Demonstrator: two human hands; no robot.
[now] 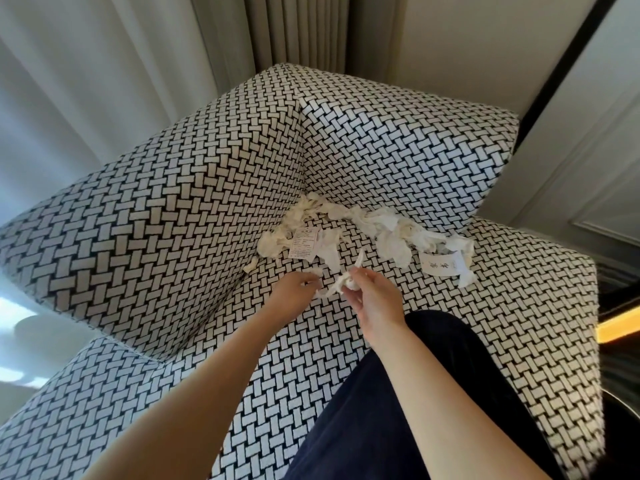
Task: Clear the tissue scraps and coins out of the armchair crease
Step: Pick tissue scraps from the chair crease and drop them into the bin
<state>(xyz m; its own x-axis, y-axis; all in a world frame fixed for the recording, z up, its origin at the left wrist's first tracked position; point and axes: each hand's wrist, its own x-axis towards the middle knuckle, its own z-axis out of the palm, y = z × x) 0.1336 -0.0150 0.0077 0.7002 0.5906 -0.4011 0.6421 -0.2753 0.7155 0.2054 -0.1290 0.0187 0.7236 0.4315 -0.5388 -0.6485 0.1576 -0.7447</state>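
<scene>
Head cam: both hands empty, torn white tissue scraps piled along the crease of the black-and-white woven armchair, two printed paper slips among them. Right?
Not quite. The head view shows the right hand pinching a torn white tissue scrap in its fingers, so it is not empty. The left hand grips nothing that I can see. The rest holds: the scrap pile along the black-and-white woven armchair crease, two printed paper slips among it.

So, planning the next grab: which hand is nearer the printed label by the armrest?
Left. The left hand sits just below the printed label; the right hand is lower right.
</scene>
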